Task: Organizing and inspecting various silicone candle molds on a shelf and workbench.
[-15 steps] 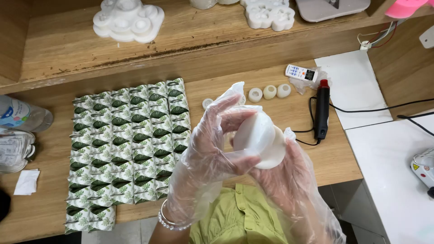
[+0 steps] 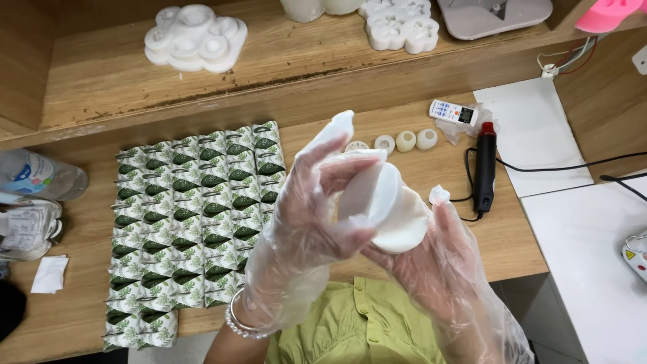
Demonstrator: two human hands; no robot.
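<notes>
Since before, the white round piece [image 2: 391, 209] has tilted; left hand [image 2: 310, 222] and right hand [image 2: 431, 269] pinch it, bare desk [image 2: 499, 236] at three o'clock.

green packets [image 2: 195, 222] left, black tool [image 2: 484, 168] right

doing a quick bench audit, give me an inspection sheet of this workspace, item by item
surface: wooden bench with a raised wooden shelf behind; white panel at the right.
job's things: round white puck held between both hands.
clutter: rows of green-and-white leaf-print packets; four small white rounds; white remote; black tool with red tip; plastic bottle; white paper scrap.
hands: left hand and right hand, both in clear plastic gloves, gripping the puck.
cables: black cord running right from the tool.
surroundings: white silicone moulds on the shelf; a pink object at top right.
</notes>
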